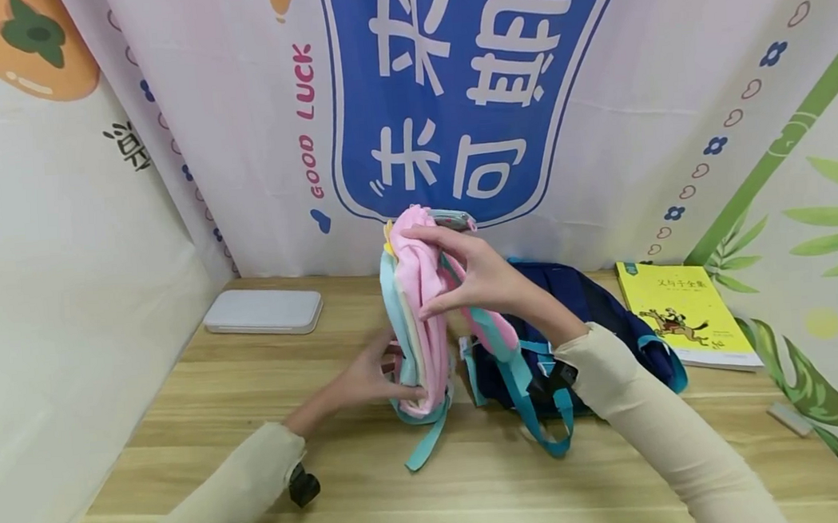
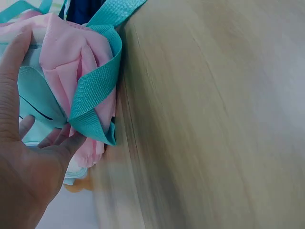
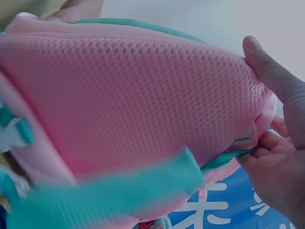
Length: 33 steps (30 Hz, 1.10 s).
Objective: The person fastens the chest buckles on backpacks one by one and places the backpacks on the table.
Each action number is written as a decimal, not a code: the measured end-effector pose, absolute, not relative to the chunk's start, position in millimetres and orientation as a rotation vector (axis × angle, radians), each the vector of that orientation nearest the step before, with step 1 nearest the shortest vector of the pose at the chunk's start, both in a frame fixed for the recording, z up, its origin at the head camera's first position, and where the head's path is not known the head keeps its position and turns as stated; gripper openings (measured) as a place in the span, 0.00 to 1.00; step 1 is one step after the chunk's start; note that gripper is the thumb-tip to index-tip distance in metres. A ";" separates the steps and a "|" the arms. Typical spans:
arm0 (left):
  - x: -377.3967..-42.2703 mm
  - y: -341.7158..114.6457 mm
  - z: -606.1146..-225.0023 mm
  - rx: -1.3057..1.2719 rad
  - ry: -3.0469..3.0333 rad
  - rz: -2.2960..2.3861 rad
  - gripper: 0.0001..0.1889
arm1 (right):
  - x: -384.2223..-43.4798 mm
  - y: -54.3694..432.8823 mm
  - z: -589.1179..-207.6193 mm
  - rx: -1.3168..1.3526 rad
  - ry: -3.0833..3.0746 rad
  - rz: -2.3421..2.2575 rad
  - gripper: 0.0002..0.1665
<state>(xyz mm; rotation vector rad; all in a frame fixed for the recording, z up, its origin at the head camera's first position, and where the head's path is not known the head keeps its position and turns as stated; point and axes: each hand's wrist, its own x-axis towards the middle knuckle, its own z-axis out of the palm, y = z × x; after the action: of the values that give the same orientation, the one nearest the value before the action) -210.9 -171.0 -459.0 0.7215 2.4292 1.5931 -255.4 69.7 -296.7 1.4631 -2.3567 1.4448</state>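
A pink and light-blue child's backpack [image 1: 422, 317] stands upright and edge-on on the wooden table, with teal straps hanging from it. My right hand [image 1: 473, 270] holds its upper part, the thumb on the near side. In the right wrist view the fingers curl round one end of the pink mesh back panel [image 3: 138, 95], near a teal strap. My left hand [image 1: 364, 377] holds the lower part, with the thumb on the near side. A teal strap [image 2: 97, 90] hangs by its fingers in the left wrist view. The backpack partly hides the left fingers in the head view.
A dark-blue backpack [image 1: 560, 285] lies to the right behind the pink one. Beyond it is a yellow book [image 1: 681, 309]. A white case [image 1: 263, 311] lies at the back left, and a small grey block [image 1: 789, 419] near the right edge. Printed cloth [image 1: 239, 144] hangs behind the table.
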 end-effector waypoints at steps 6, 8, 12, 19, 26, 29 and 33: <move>-205.8 -175.1 -456.0 0.746 2.458 1.528 0.58 | -257.0 53.7 -291.4 1.467 -2.389 1.368 0.57; -204.3 -180.2 -454.1 0.755 2.500 1.478 0.58 | -256.5 49.2 -289.7 1.465 -2.403 1.354 0.56; -203.5 -191.7 -449.3 0.781 2.512 1.406 0.58 | -254.7 41.8 -286.8 1.474 -2.427 1.309 0.55; -205.6 -213.7 -423.6 0.862 2.562 1.508 0.63 | -250.8 35.7 -285.3 1.475 -2.454 1.252 0.56; -210.0 -223.9 -358.4 0.875 2.745 1.754 0.61 | -249.5 31.6 -288.7 1.480 -2.452 1.233 0.57; -212.3 -224.4 -333.8 0.937 2.822 1.726 0.57 | -247.8 28.5 -289.6 1.471 -2.467 1.232 0.59; -216.4 -224.2 -312.9 1.015 2.881 1.612 0.51 | -246.2 24.1 -290.6 1.467 -2.475 1.222 0.64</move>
<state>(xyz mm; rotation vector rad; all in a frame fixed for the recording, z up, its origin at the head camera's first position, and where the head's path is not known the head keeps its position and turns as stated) -216.4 -224.2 -312.9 1.0153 2.8811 1.6123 -246.2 24.1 -290.6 1.4673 -2.4748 1.2223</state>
